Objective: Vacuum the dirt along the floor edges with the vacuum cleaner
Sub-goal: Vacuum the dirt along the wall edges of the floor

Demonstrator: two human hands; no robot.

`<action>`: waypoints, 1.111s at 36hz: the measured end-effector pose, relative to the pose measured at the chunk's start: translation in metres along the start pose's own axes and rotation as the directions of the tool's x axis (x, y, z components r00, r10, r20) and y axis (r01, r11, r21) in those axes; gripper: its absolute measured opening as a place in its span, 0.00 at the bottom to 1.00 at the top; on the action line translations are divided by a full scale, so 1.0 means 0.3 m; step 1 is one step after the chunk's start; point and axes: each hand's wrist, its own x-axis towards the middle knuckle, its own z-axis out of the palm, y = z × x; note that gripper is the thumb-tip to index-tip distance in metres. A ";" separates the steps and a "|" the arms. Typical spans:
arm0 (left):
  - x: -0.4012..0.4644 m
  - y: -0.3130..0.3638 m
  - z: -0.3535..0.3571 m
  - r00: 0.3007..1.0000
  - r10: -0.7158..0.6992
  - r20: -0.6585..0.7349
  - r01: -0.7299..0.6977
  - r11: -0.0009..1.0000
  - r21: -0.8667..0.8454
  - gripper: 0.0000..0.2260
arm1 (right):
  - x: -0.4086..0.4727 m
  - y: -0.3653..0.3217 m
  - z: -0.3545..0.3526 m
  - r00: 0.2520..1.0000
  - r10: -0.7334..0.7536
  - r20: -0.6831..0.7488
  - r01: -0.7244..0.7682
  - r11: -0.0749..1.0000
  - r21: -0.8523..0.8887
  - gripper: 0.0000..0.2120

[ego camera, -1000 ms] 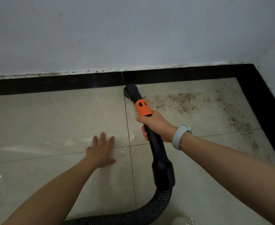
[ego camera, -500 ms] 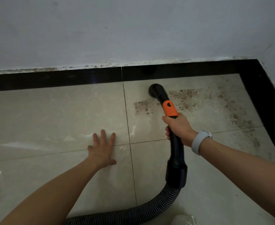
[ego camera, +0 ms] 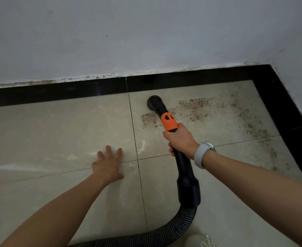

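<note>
Head view: our right hand (ego camera: 181, 139) (fist wrapped round the wand (ego camera: 180, 163)) has dragged the nozzle (ego camera: 154, 102) back left; dirt (ego camera: 196, 108) remains beyond it, left hand (ego camera: 108, 166) spread flat.

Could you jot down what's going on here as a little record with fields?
Place: tiled floor corner with black skirting
Tool: vacuum nozzle on a ribbed hose
Right hand: grips the wand below its orange collar
Left hand: rests flat on the floor
Dirt: brown specks either side of the nozzle and along the right edge
</note>
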 end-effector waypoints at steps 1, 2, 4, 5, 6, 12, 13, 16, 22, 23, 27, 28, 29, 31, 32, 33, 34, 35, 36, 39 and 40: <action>0.002 0.012 -0.007 1.000 -0.012 -0.003 0.012 0.999 -0.030 0.41 | 0.006 0.005 -0.020 1.000 0.005 -0.021 -0.005 1.000 0.002 0.10; 0.006 0.029 -0.016 1.000 -0.022 -0.006 0.021 0.998 -0.060 0.40 | 0.013 0.013 -0.043 0.999 0.010 -0.045 -0.010 1.000 0.003 0.10; 0.015 0.073 -0.034 1.000 -0.027 -0.008 0.026 0.994 -0.101 0.39 | 0.022 0.034 -0.093 0.996 0.019 -0.090 -0.019 1.000 0.008 0.10; 0.019 0.098 -0.044 1.000 -0.021 -0.008 0.020 0.993 -0.115 0.39 | 0.025 0.044 -0.118 0.994 0.025 -0.106 -0.024 1.000 0.014 0.10; 0.022 0.126 -0.054 1.000 -0.010 -0.007 0.009 0.992 -0.125 0.40 | 0.026 0.054 -0.144 0.993 0.033 -0.118 -0.030 0.999 0.020 0.10; 0.022 0.287 -0.073 0.994 0.112 0.003 -0.111 0.992 -0.065 0.40 | 0.035 0.117 -0.277 0.970 0.069 -0.235 -0.062 0.997 0.037 0.11; 0.022 0.308 -0.070 0.992 0.128 0.002 -0.128 0.991 -0.042 0.41 | 0.036 0.132 -0.294 0.964 0.071 -0.255 -0.065 0.997 0.031 0.11; 0.022 0.358 -0.056 0.986 0.166 -0.013 -0.166 0.986 -0.009 0.43 | 0.041 0.168 -0.336 0.956 0.071 -0.284 -0.066 0.997 0.028 0.12; 0.032 0.406 0.009 0.997 0.081 -0.013 -0.082 0.990 -0.114 0.47 | 0.091 0.190 -0.423 0.947 0.040 -0.318 -0.049 0.999 -0.022 0.11; 0.031 0.408 0.021 0.998 0.060 -0.013 -0.061 0.990 -0.124 0.47 | 0.099 0.193 -0.440 0.943 0.032 -0.330 -0.045 0.999 -0.030 0.11; 0.021 0.409 0.052 0.999 0.035 -0.011 -0.036 0.992 -0.119 0.48 | 0.126 0.216 -0.496 0.915 0.036 -0.403 -0.047 0.999 -0.019 0.12; 0.023 0.409 0.055 0.999 0.033 -0.014 -0.034 0.992 -0.121 0.48 | 0.135 0.223 -0.508 0.906 0.042 -0.421 -0.050 0.999 -0.008 0.12; 0.024 0.411 0.055 0.999 0.031 -0.019 -0.033 0.992 -0.122 0.48 | 0.142 0.230 -0.517 0.898 0.050 -0.437 -0.053 0.999 0.006 0.13; 0.025 0.417 0.053 0.999 0.024 -0.031 -0.027 0.993 -0.119 0.48 | 0.158 0.238 -0.534 0.886 0.069 -0.459 -0.063 0.998 0.027 0.15; 0.024 0.422 0.051 0.999 0.018 -0.034 -0.022 0.992 -0.122 0.48 | 0.164 0.239 -0.540 0.883 0.077 -0.463 -0.070 0.997 0.033 0.15; 0.023 0.427 0.049 0.999 0.013 -0.035 -0.017 0.992 -0.129 0.49 | 0.167 0.239 -0.544 0.884 0.085 -0.460 -0.074 0.996 0.042 0.16; 0.022 0.430 0.046 0.999 0.009 -0.038 -0.014 0.991 -0.132 0.49 | 0.168 0.236 -0.549 0.887 0.091 -0.452 -0.074 0.996 0.057 0.16; 0.023 0.431 0.043 0.999 0.008 -0.044 -0.013 0.992 -0.127 0.49 | 0.169 0.232 -0.552 0.894 0.093 -0.439 -0.068 0.995 0.072 0.17; 0.022 0.429 0.041 0.999 0.008 -0.051 -0.014 0.993 -0.119 0.49 | 0.166 0.228 -0.553 0.902 0.090 -0.423 -0.061 0.995 0.083 0.17; 0.017 0.414 0.040 0.997 0.015 -0.078 -0.023 0.994 -0.106 0.49 | 0.128 0.208 -0.534 0.935 0.067 -0.348 -0.023 0.991 0.129 0.14; 0.015 0.409 0.040 0.996 0.019 -0.082 -0.028 0.994 -0.105 0.49 | 0.107 0.201 -0.521 0.949 0.057 -0.309 -0.007 0.987 0.163 0.13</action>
